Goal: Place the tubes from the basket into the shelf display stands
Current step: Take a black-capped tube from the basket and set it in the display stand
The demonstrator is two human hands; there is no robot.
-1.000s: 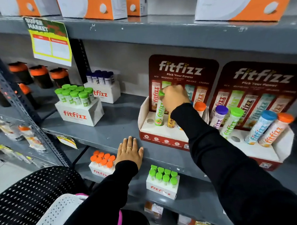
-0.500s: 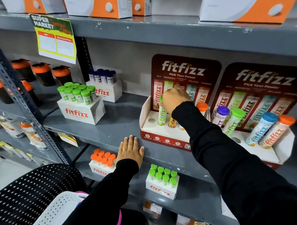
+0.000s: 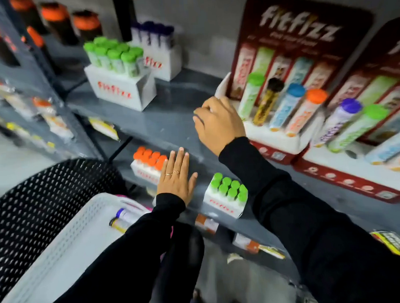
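A: Shelf (image 3: pixel 170 120), grey. Red display stand (image 3: pixel 283 138) on it, holding four tubes: green-capped tube (image 3: pixel 251 94), then dark, blue and orange caps.

B: Basket?

A: White basket (image 3: pixel 67 237) below the stand, left; two tubes (image 3: pixel 120 220) lying inside.

B: Hands?

A: Right hand (image 3: pixel 218 123) at the stand's left corner, knuckles up, fingers loosely curled, holding nothing. Left hand (image 3: pixel 176 177) below the stand, flat on the shelf edge, fingers extended, empty.

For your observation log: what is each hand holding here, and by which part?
Nothing. The right hand is loosely curled and empty beside the display stand; the left hand lies flat on the shelf edge.
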